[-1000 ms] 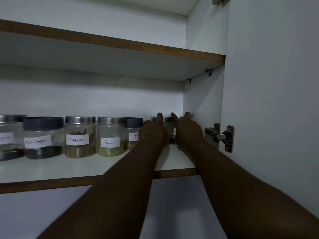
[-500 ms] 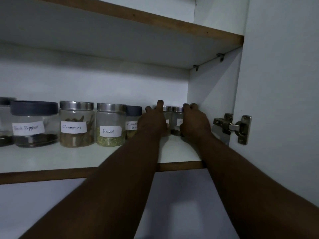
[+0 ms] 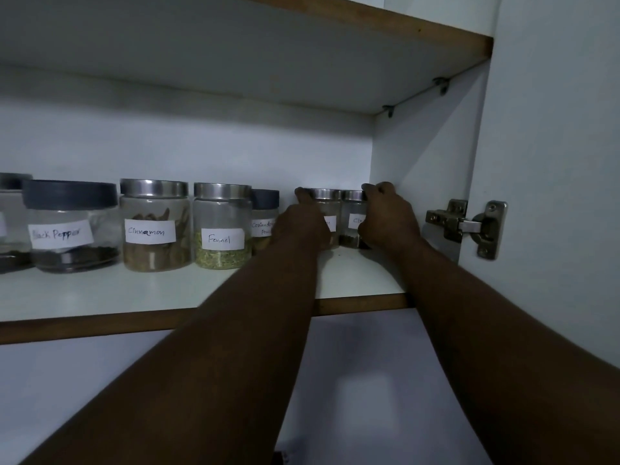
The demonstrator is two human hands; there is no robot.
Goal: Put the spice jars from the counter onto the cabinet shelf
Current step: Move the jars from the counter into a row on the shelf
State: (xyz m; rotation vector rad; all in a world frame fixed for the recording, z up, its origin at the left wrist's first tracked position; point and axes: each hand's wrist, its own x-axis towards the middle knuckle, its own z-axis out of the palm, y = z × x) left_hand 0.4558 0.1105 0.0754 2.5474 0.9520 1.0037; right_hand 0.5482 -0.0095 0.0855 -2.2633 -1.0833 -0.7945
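Glass, clear and small, with brushed steel lids: two spice jars stand side by side at the right end of the white cabinet shelf (image 3: 134, 290), touching or nearly so. The left hand (image 3: 302, 226) wraps the jar with the mostly hidden label (image 3: 327, 204). Its fingers (image 3: 302, 193) reach up beside the lid's left edge and its palm covers the near wall. The right hand (image 3: 385, 223) grips the jar labelled "Clo" (image 3: 352, 226), fingers (image 3: 377, 188) curled round the right side of its lid, knuckles close against the white cabinet side wall (image 3: 419, 162). Both jars seem to rest on the board beneath the fingers; I cannot tell whether either is raised off it.

Each jar holds only a low layer of spice, so they are probably light, with most of the weight in the glass. They are rigid and breakable, and the smooth walls could slip under a loose pinch. The safest hold is likely round the body just below the lid, where the rim stops the fingers sliding upward. Holding by the lid alone trusts its seal.

Just left of the left fingers stands a dark-lidded glass jar labelled "Coriander" (image 3: 263, 223), so a sideways nudge risks glass knocking glass.
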